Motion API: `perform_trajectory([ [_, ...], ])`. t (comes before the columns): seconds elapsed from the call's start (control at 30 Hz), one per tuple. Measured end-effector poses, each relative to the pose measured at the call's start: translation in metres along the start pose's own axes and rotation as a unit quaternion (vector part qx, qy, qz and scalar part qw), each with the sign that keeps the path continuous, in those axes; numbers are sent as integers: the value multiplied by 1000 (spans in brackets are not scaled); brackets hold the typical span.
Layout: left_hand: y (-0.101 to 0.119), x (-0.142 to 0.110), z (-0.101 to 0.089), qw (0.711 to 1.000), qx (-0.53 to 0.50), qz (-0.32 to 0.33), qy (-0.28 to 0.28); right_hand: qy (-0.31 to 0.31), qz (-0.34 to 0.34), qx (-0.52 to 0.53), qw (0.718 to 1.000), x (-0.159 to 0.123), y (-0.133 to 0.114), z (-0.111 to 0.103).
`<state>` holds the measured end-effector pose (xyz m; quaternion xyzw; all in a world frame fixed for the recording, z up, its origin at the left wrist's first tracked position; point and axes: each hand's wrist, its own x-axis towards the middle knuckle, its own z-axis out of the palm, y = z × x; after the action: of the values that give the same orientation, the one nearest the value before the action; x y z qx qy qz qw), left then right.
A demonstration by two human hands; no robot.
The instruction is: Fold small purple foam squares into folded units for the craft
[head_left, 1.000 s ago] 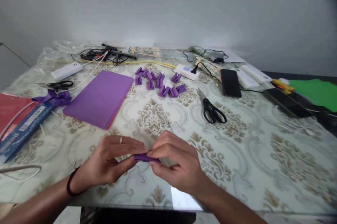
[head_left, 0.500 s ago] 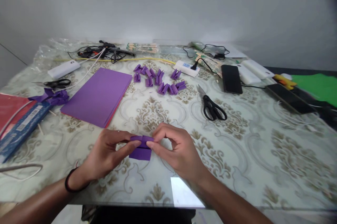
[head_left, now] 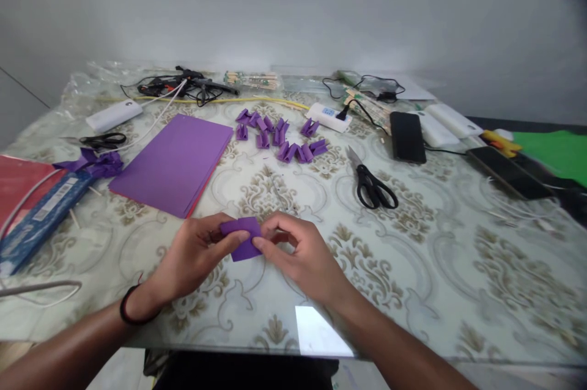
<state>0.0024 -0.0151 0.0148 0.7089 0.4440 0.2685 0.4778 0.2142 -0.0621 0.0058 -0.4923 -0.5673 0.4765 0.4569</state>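
Note:
My left hand and my right hand meet over the near middle of the table, both pinching one small purple paper piece held just above the patterned tablecloth. The left thumb and fingers grip its left edge. Its right edge is pinched by the right fingertips. The piece looks folded, its top face tilted toward me. A black band circles my left wrist. Farther back lie several small folded purple pieces and a stack of purple sheets.
Black scissors lie right of centre; a second pair sits at the left. Phones, power banks, a white power strip and tangled cables line the back. A red book and blue packet are at left, green paper at right.
The purple piece went from pressed flat near the table to lifted and turned between both hands. Both hands moved slightly away from me and the view shifted a little.

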Motion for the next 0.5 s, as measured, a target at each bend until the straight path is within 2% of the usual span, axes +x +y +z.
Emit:
perform_trajectory([
  [0.1, 1, -1, -2, 999, -5, 27, -31, 30, -41, -14, 999, -2, 0, -1],
  [0.2, -2, -2, -3, 997, -13, 72, -26, 50, -113, -22, 992, -4, -1, -2],
  [0.37, -9, 2, -4, 974, -43, 224, -16, 50, -247, -57, 966, -4, 0, -4],
  [0.5, -10, 5, -5, 957, 21, 291, 8, 62, -271, -99, 955, 0, 3, -9],
])
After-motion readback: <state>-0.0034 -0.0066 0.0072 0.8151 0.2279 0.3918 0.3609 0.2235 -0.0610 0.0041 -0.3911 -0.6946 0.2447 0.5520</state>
